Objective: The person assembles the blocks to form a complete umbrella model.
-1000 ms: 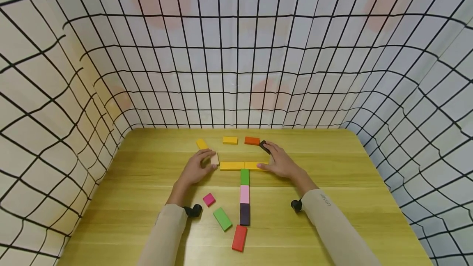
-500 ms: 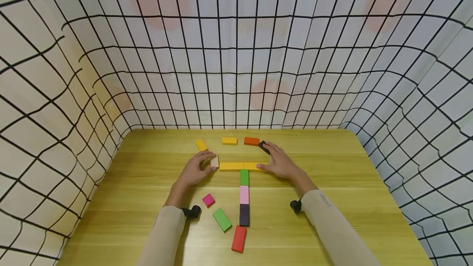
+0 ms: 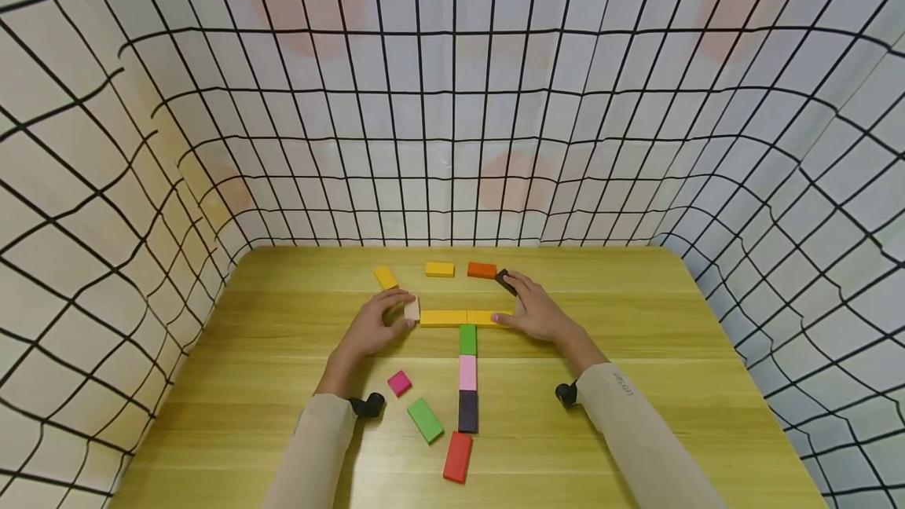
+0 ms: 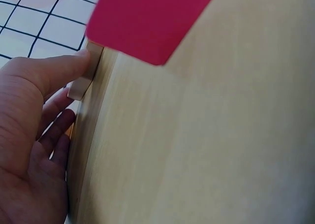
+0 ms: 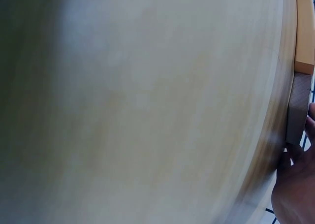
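My left hand (image 3: 373, 324) pinches a pale wooden block (image 3: 412, 308) at the left end of a row of two yellow blocks (image 3: 443, 318). In the left wrist view the thumb of the left hand (image 4: 29, 120) presses that pale block (image 4: 82, 83). At the row's right end my right hand (image 3: 539, 314) has its thumb by the yellow block and its fingertips by a dark block (image 3: 504, 280). The right wrist view has a brown block (image 5: 299, 108) against a yellow one (image 5: 305, 32), with the right hand's (image 5: 298, 184) fingers around its end.
Green (image 3: 468, 339), pink (image 3: 467, 372) and dark purple (image 3: 468, 411) blocks run down from the row, with a tilted red block (image 3: 457, 457) below. Magenta (image 3: 399, 383) and green (image 3: 425, 420) blocks lie left. Yellow (image 3: 440, 269) and orange (image 3: 481, 270) blocks lie behind. Black netting surrounds the table.
The pale block has straightened slightly beside the yellow row, still in my left fingers. My right hand has stayed in place.
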### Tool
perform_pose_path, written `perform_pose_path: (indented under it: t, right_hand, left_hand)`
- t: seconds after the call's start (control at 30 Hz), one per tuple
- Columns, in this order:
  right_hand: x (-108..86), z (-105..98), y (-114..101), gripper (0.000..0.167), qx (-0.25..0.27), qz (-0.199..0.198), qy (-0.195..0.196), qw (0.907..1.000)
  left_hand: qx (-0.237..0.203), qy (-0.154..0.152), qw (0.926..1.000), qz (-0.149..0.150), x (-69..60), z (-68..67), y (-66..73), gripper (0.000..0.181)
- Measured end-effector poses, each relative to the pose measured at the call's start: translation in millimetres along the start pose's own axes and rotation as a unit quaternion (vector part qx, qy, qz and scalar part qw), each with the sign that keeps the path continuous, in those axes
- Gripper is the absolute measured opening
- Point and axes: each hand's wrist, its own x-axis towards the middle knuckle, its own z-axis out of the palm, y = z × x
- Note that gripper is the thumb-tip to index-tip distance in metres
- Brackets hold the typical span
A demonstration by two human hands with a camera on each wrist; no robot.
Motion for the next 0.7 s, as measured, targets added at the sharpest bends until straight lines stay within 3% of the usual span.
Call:
perform_pose_path:
  t: [0.5, 0.7]
  right_hand:
    - [-1.7, 0.6, 1.3, 0.099, 0.011, -0.002, -0.002, 0.9999]
    - [-1.6, 1.6, 1.8, 0.099, 0.012, -0.005, 0.004, 0.9999]
  left_hand:
    - [-0.003, 0.007, 1.0000, -0.002, 0.8, 2.9, -5.6, 0.051]
    - [-0.043, 0.040, 0.9981, -0.017, -0.4, 3.2, -5.6, 0.049]
